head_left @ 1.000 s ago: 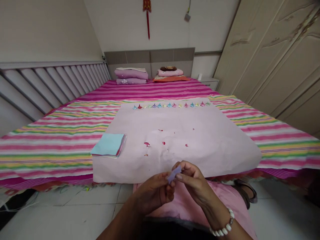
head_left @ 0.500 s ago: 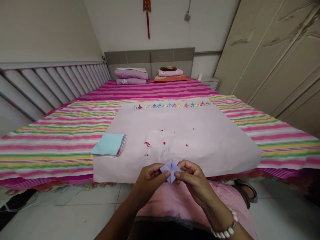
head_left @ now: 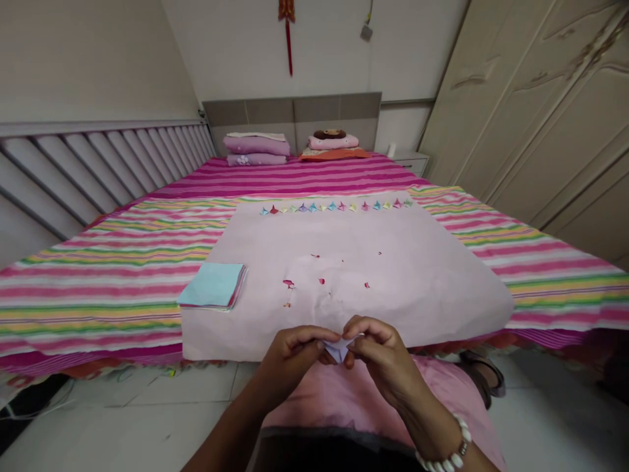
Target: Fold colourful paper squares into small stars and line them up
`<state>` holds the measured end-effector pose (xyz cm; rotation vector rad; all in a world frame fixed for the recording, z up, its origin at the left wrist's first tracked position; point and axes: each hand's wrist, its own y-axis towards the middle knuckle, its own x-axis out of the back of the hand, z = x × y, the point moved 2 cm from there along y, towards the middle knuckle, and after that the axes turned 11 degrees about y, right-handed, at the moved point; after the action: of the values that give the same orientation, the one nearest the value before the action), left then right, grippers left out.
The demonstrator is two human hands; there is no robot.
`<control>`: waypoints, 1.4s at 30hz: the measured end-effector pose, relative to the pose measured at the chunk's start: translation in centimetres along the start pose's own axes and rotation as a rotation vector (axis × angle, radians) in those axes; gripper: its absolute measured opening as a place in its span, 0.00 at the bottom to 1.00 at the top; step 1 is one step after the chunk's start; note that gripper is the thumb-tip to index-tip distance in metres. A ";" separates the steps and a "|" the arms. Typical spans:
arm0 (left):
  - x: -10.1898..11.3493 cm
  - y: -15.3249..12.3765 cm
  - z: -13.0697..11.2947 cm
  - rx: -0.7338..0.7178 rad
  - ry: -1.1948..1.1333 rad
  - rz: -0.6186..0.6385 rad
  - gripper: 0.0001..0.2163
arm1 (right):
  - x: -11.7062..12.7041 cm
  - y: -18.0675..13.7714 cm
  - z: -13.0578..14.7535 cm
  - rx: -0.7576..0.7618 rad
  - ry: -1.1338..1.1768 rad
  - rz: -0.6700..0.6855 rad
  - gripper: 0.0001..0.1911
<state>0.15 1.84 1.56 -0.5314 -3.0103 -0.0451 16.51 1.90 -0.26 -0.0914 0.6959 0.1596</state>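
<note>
A small folded piece of lavender origami paper [head_left: 338,350] is pinched between my two hands, just in front of the sheet's near edge. My left hand [head_left: 295,357] is closed on its left side, and my right hand [head_left: 381,351], with a white bead bracelet on the wrist, grips its right side. My fingers cover much of the paper. Beyond them lies a large pale sheet [head_left: 393,275] with several small torn holes showing red. To the left, a stack of square papers [head_left: 212,286] has light blue on top.
A row of small folded paper figures [head_left: 333,206] in several colours lines the sheet's far edge. The sheet covers part of a striped bed [head_left: 108,262]. Folded bedding [head_left: 258,145] is stacked by the headboard. A pink cloth [head_left: 319,406] covers my lap.
The lavender paper was a flat diamond facing me with centre creases. Now its upper part is folded or tipped down and my fingers have come over its top edge.
</note>
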 end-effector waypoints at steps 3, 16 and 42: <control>-0.1 -0.1 -0.2 0.017 -0.004 -0.009 0.06 | 0.1 0.0 -0.1 0.021 -0.036 0.032 0.07; -0.7 0.0 -0.2 -0.018 0.283 -0.198 0.13 | -0.3 -0.1 0.6 -0.024 -0.271 0.049 0.10; -1.6 1.3 1.0 0.129 -0.384 -0.057 0.08 | -1.4 0.3 0.5 0.046 -0.178 0.004 0.13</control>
<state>1.96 2.53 0.40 -0.4902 -3.3672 0.2772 15.70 2.06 1.02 -0.0316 0.5217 0.1537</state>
